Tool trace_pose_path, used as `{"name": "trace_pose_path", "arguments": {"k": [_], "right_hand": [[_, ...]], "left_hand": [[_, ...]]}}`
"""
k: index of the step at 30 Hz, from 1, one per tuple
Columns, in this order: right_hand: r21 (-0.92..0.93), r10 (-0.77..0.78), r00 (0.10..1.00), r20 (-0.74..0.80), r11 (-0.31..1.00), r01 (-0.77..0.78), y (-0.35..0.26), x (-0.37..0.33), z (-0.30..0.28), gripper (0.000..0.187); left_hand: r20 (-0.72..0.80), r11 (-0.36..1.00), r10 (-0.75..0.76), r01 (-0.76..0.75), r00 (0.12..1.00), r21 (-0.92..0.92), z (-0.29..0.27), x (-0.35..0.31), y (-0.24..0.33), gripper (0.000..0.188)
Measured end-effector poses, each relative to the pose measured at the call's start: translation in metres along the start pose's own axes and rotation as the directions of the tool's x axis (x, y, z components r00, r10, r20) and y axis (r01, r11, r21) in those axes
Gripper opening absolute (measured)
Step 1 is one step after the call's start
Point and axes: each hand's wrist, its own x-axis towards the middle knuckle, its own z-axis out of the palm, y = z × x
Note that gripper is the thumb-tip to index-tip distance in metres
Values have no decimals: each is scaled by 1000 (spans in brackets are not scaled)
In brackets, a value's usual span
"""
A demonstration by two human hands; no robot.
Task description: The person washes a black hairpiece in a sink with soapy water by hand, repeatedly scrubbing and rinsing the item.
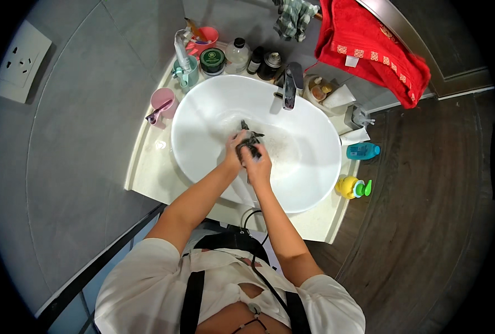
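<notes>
Over the white oval washbasin [194, 145], a bunched dark piece of cloth [250, 145] with some suds on it is squeezed between both hands. What kind of cloth it is cannot be made out. My left hand [234, 148] grips it from the left side. From the right and near side, my right hand [258, 165] closes on it, thumb across the front. Loose ends of the cloth stick out past the fingers on the far side. Cloudy, sudsy water [283, 153] lies in the basin's bottom.
A dark faucet [290, 89] stands at the basin's back right. Cups [164, 103], jars [212, 60] and bottles [237, 55] line the back left. On the right edge are a blue bottle [362, 151] and a yellow pump bottle [348, 187]. A red towel [370, 50] hangs behind.
</notes>
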Motion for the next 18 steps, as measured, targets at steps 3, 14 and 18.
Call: {"name": "trace_pose_path", "arguments": {"k": [3,14,18], "right_hand": [[133,343,924,-171,937,-324,20,38,-2,37],[-152,-21,993,-117,988,3,-3,27,-4,35],[-501,166,982,-87,845,-187,44,58,-35,50]], "left_hand": [[-247,997,37,-19,968,74,45,-17,-1,21],[-216,983,-95,125,972,133,33,-21,-3,21],[-220,798,132,28,967,602,38,-32,-16,28]]}}
